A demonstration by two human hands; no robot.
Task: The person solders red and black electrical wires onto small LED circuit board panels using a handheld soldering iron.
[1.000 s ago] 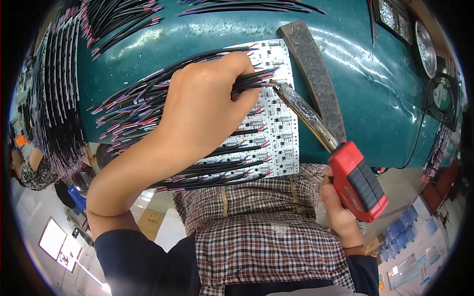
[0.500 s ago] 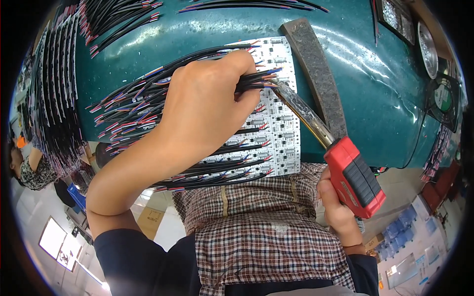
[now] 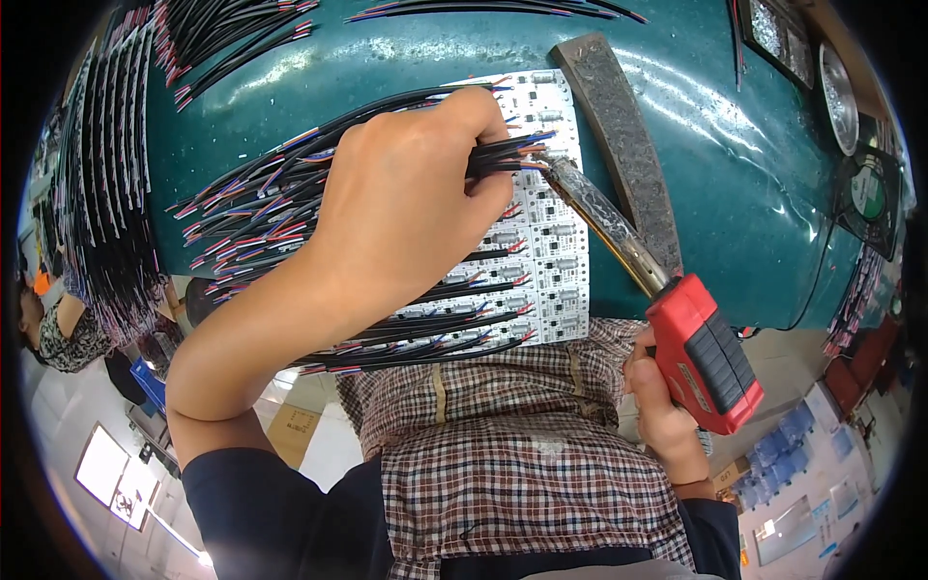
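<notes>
Left hand (image 3: 401,188) pinches a small bunch of black cables (image 3: 496,155) between thumb and forefinger, coloured wire ends pointing right over the upper part of the white circuit board sheet (image 3: 556,256). Right hand (image 3: 667,425) is closed round the red-and-black handle of the soldering iron (image 3: 706,356); some of its fingers are hidden. Change over the last half second is slight: handle and tip sit a little further right, the left hand a touch higher, its pinch kept. Tip now stands right at the lower wire ends; cannot tell whether it touches them or the board. Reading: a small adjustment, work at this spot still in hand. More cables (image 3: 474,314) lie across the sheet lower down, ends toward its right side. Grey bar (image 3: 619,135) rests just beside, on the green tabletop (image 3: 744,213).
</notes>
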